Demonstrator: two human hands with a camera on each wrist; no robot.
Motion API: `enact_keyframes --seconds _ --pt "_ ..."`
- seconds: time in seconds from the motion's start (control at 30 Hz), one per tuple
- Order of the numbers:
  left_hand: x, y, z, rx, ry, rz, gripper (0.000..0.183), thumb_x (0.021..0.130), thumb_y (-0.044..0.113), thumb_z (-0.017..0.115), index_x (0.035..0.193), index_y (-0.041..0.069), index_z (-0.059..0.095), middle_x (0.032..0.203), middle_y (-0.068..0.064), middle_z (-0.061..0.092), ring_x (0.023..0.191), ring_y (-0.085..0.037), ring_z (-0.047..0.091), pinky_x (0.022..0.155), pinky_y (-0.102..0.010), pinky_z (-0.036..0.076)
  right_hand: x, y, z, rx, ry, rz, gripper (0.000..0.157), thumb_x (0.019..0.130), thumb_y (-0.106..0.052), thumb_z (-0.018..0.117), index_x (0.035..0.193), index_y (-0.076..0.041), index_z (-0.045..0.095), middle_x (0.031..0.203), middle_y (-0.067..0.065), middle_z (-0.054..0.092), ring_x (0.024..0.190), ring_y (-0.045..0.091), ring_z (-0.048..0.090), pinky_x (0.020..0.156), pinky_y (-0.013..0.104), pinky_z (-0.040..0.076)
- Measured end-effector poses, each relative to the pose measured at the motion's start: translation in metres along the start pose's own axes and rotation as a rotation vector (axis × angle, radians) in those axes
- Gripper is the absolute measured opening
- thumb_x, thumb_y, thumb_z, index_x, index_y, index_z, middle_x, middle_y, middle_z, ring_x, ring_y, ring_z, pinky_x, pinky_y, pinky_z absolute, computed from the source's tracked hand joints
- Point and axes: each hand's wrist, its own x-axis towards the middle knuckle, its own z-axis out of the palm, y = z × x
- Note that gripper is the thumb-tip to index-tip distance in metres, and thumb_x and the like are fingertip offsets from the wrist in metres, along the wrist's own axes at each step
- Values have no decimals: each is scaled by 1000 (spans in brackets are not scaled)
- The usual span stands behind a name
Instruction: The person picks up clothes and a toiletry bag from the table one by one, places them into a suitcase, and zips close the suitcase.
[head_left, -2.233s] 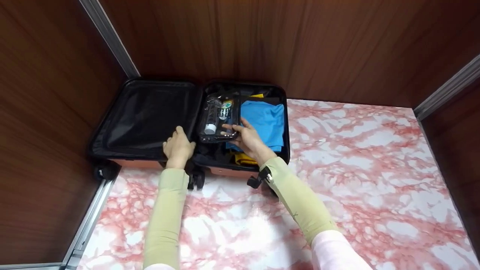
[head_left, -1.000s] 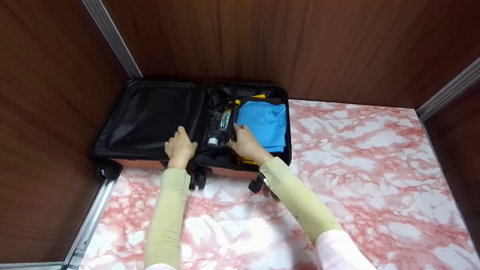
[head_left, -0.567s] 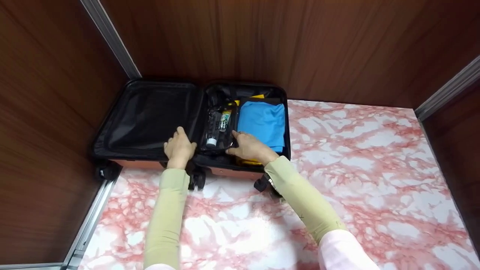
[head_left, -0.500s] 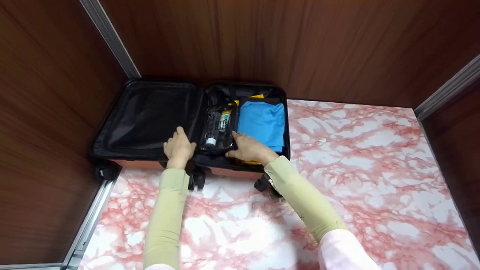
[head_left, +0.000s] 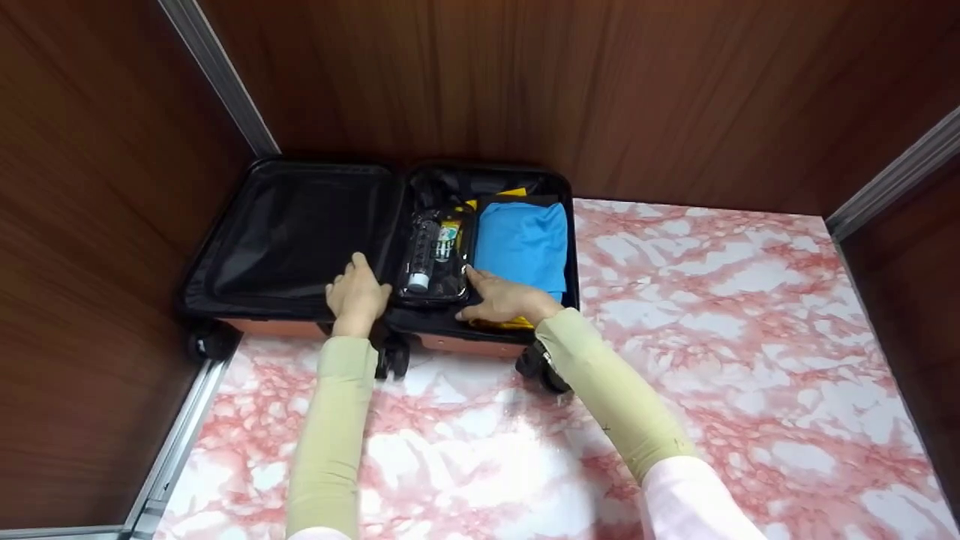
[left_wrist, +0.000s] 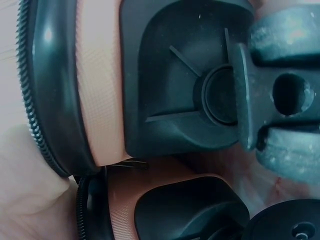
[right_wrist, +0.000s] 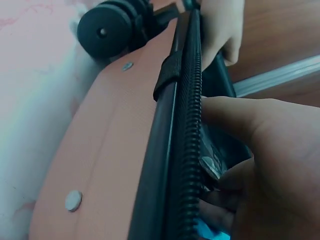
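An open suitcase lies flat on the floor, its two shells side by side. In the right shell, a clear toiletry bag with black edges lies flat, with a white-capped tube and a yellow-labelled item inside. My right hand is at the bag's near right corner, thumb and forefinger apart, fingertips against or just beside its edge. Folded blue cloth lies to the bag's right. My left hand rests on the left shell's near edge by the middle; its fingers are mostly hidden in the left wrist view.
Yellow cloth shows under the blue cloth. The left shell has a flat black lining. Black wheels stick out toward me. A brown wood panel stands behind the suitcase; red-and-white marbled floor spreads to the right.
My right hand has lowered the toiletry bag flat into the right shell beside the blue cloth, then drawn slightly toward me with its fingers loosened. The left hand has stayed in place.
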Motion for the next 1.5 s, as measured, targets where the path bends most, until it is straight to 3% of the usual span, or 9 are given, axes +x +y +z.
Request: enact_keyframes --seconds 0.17,0.47,0.7,0.9,1.13,1.5 --pt "-1 -1 0 -5 -12 1 72 100 30 65 154 2 26 150 -23 45 131 -45 46 114 -55 26 -2 1 0 50 35 4 95 99 -51 60 164 -9 5 169 14 8 154 30 8 122 43 11" --pt "0 -1 -1 -8 -8 7 74 101 30 65 155 1 25 152 -23 43 132 -45 45 114 -55 25 -11 7 -6 140 144 -97 78 102 -44 59 160 -5 26 163 16 29 149 31 26 120 40 22" --pt "0 0 -3 -3 -4 7 74 100 30 65 155 1 24 151 -24 44 131 -45 45 114 -55 26 -26 12 -11 149 207 -146 70 102 -41 61 158 -7 35 158 12 40 132 31 52 110 42 39" --pt "0 0 -2 -5 -1 7 72 100 29 65 154 2 26 150 -24 45 130 -46 46 113 -56 27 -44 24 -13 209 290 -173 63 102 -38 62 155 -8 43 154 9 46 128 31 55 106 45 43" --pt "-1 -1 -1 -19 -5 3 72 100 29 65 154 2 25 151 -23 44 132 -45 45 114 -55 25 -60 41 -12 267 463 -204 55 102 -32 64 147 -3 53 144 12 56 124 35 57 103 49 45" --pt "-1 -1 -1 -11 -7 1 75 100 30 65 155 1 23 152 -24 43 133 -45 44 114 -55 25 -90 67 -24 425 681 -164 51 100 -28 67 142 -1 57 136 18 60 122 37 56 100 50 46"
